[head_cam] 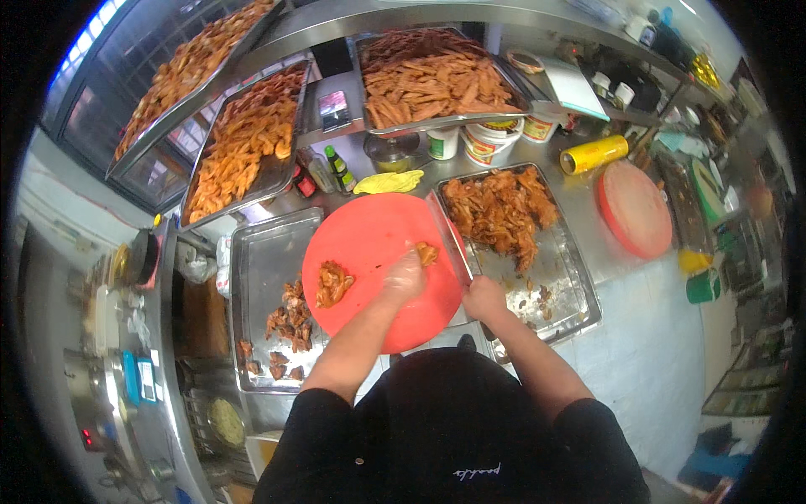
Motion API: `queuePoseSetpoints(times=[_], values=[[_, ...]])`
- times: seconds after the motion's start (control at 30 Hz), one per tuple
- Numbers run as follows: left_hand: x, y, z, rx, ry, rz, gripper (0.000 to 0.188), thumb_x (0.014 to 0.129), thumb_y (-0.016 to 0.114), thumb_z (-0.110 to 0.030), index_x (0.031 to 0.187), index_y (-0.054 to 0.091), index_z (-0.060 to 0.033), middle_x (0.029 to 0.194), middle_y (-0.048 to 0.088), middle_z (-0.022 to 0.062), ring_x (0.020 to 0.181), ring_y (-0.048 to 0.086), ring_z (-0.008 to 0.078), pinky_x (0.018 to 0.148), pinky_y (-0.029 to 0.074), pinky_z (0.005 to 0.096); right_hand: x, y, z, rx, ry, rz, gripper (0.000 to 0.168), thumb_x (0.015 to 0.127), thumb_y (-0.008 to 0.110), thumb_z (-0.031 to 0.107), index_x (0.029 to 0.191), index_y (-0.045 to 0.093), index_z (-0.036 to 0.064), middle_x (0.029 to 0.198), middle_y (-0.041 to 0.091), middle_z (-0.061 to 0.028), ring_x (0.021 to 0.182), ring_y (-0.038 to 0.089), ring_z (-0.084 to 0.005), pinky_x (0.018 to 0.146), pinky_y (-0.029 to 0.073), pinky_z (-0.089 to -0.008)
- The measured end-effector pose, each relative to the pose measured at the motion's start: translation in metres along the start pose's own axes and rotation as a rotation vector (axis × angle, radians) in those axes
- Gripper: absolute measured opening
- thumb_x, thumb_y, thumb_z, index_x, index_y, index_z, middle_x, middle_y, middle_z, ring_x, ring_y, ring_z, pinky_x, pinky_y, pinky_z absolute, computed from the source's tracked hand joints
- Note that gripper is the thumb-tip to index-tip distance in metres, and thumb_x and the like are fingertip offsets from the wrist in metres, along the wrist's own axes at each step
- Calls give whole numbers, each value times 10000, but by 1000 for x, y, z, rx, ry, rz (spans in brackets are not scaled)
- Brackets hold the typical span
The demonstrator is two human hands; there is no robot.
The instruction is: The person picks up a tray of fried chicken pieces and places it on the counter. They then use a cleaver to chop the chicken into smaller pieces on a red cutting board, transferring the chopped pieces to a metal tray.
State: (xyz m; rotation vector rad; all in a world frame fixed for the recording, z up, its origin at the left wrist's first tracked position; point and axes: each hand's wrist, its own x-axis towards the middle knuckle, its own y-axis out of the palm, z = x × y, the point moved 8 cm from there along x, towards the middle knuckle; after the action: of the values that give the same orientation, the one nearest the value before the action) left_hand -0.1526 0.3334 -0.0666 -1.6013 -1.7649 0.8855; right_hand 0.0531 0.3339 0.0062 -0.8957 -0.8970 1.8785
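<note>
My left hand (406,275), in a clear plastic glove, holds a small browned piece of cooked meat (427,253) against a round red cutting board (378,220). My right hand (485,298) grips a cleaver (452,239) by its handle. Its broad blade stands nearly edge-on at the board's right rim, to the right of the held piece. Another lump of cooked meat (334,284) lies at the left of the board. Chopped brown pieces (293,320) rest in the metal tray (271,252) on the left. Larger glazed pieces (504,211) are heaped in the right metal tray (570,283).
Beyond the board lie a yellow cloth (389,182), a green-capped bottle (340,169) and a white tub (491,143). Above, a steel shelf carries a heaped meat tray (441,85) and a phone (334,110). A second round board (635,209) and a yellow roll (594,154) sit right.
</note>
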Motion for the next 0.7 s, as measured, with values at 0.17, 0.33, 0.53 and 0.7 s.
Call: queuePoseSetpoints(times=[0.17,0.33,0.53,0.7], values=[[-41,-10,14,-726,-128,140,294,842,633,-42,1127,564,-36,1001,660,80,875,640,133,746,518,333,-4,-6,-7,73,71,-21,326,841,572,299,886,690,-2,887,675,-251,863,662,-417,783,527,-491],[-70,-24,-1,-921,-321,72,184,877,613,-28,1055,581,-58,925,641,17,777,587,82,680,501,262,-8,-40,29,179,38,192,328,830,574,275,870,678,-34,784,671,-245,755,677,-386,710,541,-454],[-70,-37,-16,-799,-449,120,218,896,612,-41,1102,538,-35,920,625,29,769,569,88,712,505,289,10,-16,53,269,-43,258,285,807,572,201,765,666,-64,638,653,-194,544,662,-295,558,527,-401],[-66,-38,-17,-787,-156,-3,232,909,565,-8,1135,515,-7,965,611,51,844,573,109,777,491,285,16,-18,74,106,-62,313,247,792,556,156,748,672,-58,637,657,-196,580,676,-306,582,533,-401]])
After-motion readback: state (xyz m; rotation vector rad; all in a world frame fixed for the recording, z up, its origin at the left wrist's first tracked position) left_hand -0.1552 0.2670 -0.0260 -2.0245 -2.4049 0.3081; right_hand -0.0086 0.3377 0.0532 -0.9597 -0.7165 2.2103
